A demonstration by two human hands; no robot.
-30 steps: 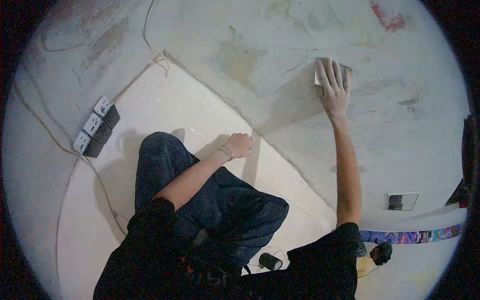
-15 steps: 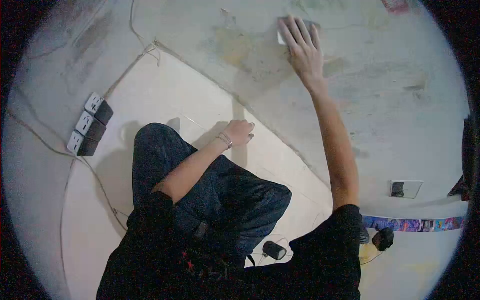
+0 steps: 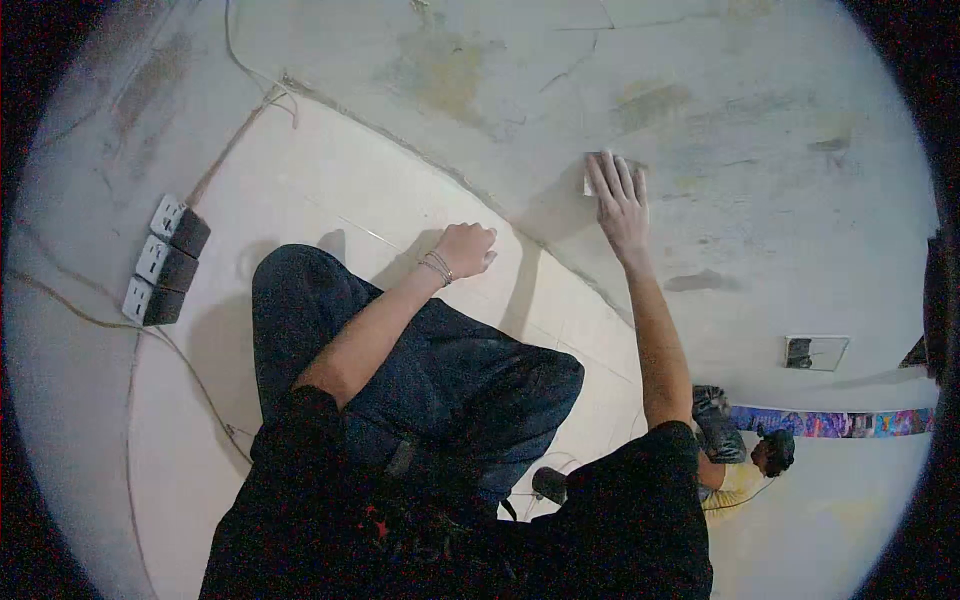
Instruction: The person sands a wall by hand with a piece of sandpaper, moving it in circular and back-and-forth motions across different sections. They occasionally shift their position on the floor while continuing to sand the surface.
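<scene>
My right hand [image 3: 622, 205] lies with fingers extended over a flat white-and-grey piece that looks like folded sandpaper [image 3: 590, 183], pressing it against the patchy grey wall [image 3: 560, 120]. The fingers look dusted with white. Most of the piece is hidden beneath them. My left hand [image 3: 465, 250], a thin bracelet at its wrist, is curled into a loose fist over the pale tiled floor [image 3: 330, 180] beside my bent knee. Nothing shows in it.
A power strip [image 3: 160, 262] with several sockets lies at the left, with cables [image 3: 205, 375] along the wall. A dark cylindrical object [image 3: 549, 484] sits by my right side. Another person [image 3: 738, 475] in yellow is behind, near a colourful strip [image 3: 830, 422] and a framed wall plate [image 3: 815, 352].
My right hand has slid down the wall, closer to the floor edge, with the sandpaper-like piece under it. The left hand stays curled. More of the other person shows.
</scene>
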